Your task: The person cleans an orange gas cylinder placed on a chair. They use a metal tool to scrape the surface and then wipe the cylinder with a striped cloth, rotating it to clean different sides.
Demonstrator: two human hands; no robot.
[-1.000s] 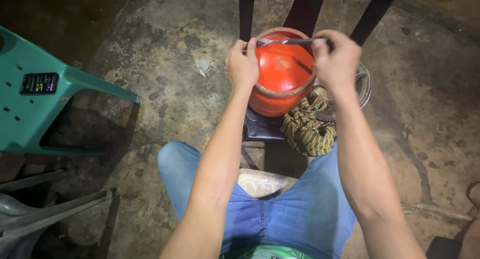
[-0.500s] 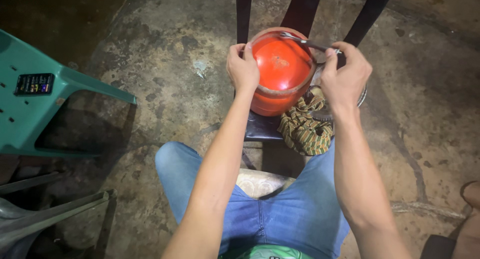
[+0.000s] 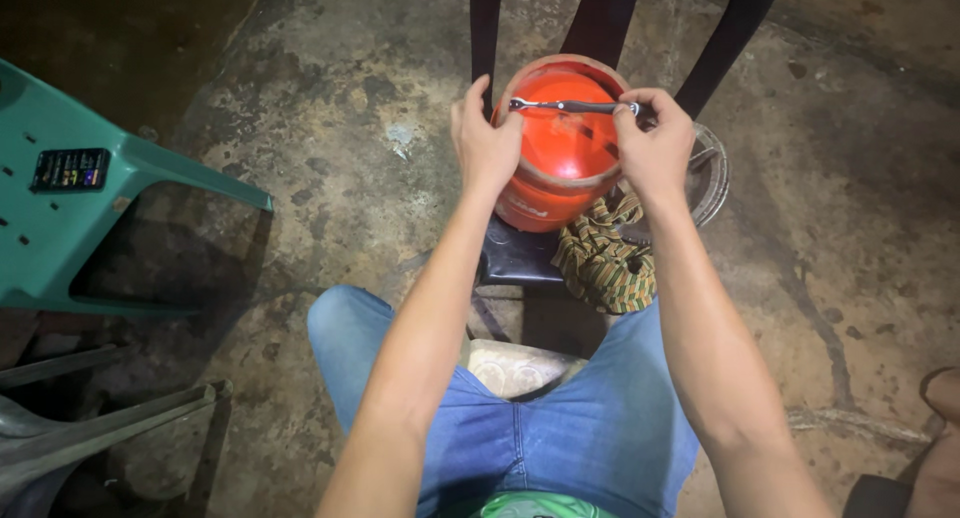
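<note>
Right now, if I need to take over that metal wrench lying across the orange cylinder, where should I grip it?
Probably grip the wrench on its bare shaft mid-length, coming from above. It lies level across the orange cylinder; the right hand pinches one end and the left hand covers the rim by the other.

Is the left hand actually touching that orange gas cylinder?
Touching. The head view shows the left hand wrapped over the collar rim of the orange gas cylinder, with the fingers curled on its edge and no gap between them.
</note>
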